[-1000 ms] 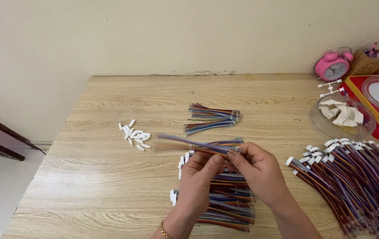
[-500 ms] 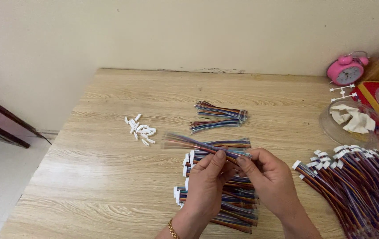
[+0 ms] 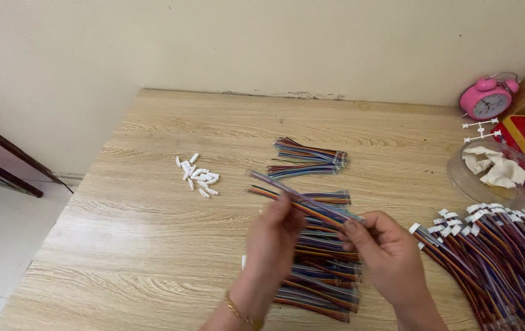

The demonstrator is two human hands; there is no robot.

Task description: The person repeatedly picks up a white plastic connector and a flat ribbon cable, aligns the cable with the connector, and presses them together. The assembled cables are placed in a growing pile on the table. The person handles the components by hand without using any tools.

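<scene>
Both hands, the left hand and the right hand, pinch one flat coloured wire strip above the wire pile near the table's front edge, while finished wires with white plugs lie at the right edge, and loose white plugs wait at the left, so much remains.

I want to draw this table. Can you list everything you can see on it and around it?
wire bundle: one, multicoloured, held over the table middle
loose wire bundles: several, multicoloured, table middle
wires with white connectors: large pile, dark red and blue, right edge
small connectors: small heap, white, left of middle
clear dish: one, holding white pieces, right
alarm clock: one, pink, far right corner
table: one, light wood
left hand: gripping the held bundle
right hand: pinching the bundle's end
</scene>
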